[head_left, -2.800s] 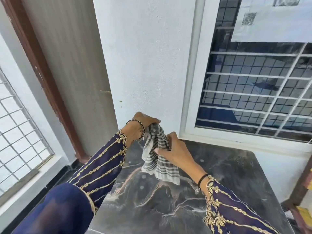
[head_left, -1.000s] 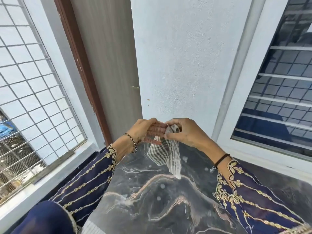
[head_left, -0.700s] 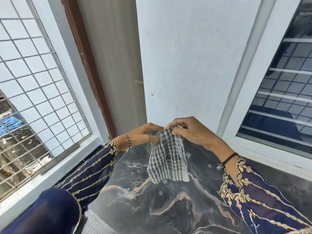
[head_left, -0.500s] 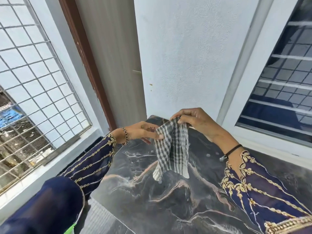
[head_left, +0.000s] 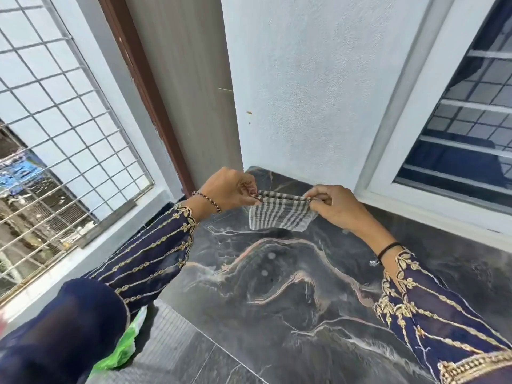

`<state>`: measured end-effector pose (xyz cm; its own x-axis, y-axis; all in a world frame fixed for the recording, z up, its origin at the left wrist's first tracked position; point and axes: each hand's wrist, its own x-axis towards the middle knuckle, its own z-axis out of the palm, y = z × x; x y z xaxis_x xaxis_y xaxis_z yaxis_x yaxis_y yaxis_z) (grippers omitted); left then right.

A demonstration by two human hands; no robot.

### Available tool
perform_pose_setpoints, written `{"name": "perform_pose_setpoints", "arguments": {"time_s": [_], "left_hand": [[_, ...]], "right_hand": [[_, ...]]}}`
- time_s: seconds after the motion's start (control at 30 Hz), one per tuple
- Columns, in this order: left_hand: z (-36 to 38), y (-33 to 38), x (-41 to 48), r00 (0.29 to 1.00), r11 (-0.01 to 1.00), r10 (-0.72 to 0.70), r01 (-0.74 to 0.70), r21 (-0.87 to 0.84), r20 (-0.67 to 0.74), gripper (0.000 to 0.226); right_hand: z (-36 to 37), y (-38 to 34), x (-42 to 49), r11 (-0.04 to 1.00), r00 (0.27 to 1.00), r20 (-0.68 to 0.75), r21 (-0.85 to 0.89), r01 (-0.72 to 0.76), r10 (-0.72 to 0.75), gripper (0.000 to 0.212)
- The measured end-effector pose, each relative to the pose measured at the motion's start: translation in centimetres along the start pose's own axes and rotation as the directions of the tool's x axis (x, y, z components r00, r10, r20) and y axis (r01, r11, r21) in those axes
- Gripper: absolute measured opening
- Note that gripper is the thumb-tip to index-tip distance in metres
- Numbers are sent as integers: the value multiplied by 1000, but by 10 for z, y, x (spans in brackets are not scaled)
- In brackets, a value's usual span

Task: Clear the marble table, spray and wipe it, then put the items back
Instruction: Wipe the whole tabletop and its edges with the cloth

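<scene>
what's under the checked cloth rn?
The checked cloth, pinched at its top corners by the left hand and right hand, hangs over the dark marble table. Veined marble shows below it. The patch behind the cloth is covered; whether its lower edge touches is unclear.

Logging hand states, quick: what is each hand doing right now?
Left hand: closed, pinching the left top corner of the checked cloth.
Right hand: closed, pinching the cloth's right top corner, stretched above the marble table.

A pale wall stands between a brown door frame and a white-framed window. Daylight fills a grilled window. The floor is dark tile.
</scene>
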<state>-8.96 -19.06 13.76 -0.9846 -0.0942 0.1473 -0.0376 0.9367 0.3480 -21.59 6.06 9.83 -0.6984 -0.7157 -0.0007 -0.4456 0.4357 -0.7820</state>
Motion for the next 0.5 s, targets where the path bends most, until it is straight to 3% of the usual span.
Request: {"name": "perform_pose_setpoints", "arguments": {"time_s": [0.13,0.3,0.4,0.5], "left_hand": [[36,-5,-51,991,999,19,-14,-41,133,31],[84,-12,-93,898,980,-73,146,-136,435,40],[108,-21,-95,882,955,-119,227,-190,457,38],[127,-33,-87,911,896,-255,349,-274,325,32]], "right_hand": [[22,22,-21,997,975,219,-77,-23,39,21],[56,50,-39,981,831,526,-155,-116,181,20],[69,62,-36,971,801,553,-186,-150,230,21],[80,77,-21,958,860,425,-164,-234,283,26]]}}
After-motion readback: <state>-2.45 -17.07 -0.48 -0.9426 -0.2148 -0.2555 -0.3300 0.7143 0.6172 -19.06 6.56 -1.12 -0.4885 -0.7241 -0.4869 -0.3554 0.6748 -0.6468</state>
